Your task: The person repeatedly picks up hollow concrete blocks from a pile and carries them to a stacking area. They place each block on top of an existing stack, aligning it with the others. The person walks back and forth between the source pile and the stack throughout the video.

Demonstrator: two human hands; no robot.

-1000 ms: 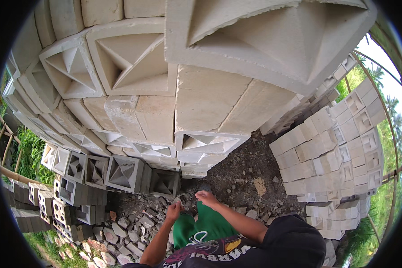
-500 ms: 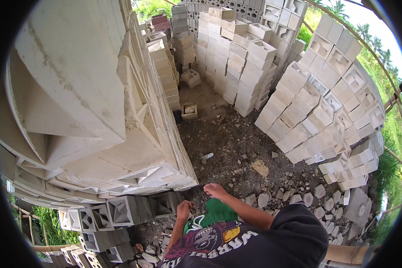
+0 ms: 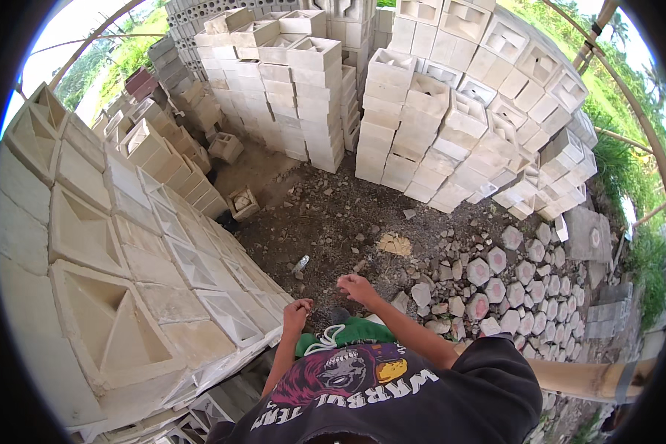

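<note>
Spreading ahead of the person, the dirt ground point(image 3: 333, 211) forms a pocket of walking room between the pale block wall point(image 3: 137, 259) on the left and the tall block stacks point(image 3: 303, 103) opposite, and it runs on as a passage toward the upper left. Hexagonal pavers point(image 3: 524, 292) set close together edge it on the right, broken stones point(image 3: 440, 309) lie scattered nearer the person, and a bamboo pole point(image 3: 592, 379) crosses at the lower right. A cracked tan patch point(image 3: 394, 244) and a small, clear, bottle-like object point(image 3: 300, 264) lie on the dirt, the latter just beyond the hands. Many blocks in the wall have squarish, box-like recesses, divided inside by slanting fins into triangular pockets; near the wall's far end, an open-faced block point(image 3: 242, 202) sits on the ground, and a loose block point(image 3: 226, 147) rests tilted beyond it. The wall stands at the person's left, its recessed face turned right toward the dirt and its run leading away toward the upper left; whether its length or its height is greater, I cannot tell. Beside its near lower edge is the left hand point(image 3: 297, 314), fingers curled in; the right hand point(image 3: 357, 288) is held out over the ground, fingers half bent, and both look released, with bare fingers
</note>
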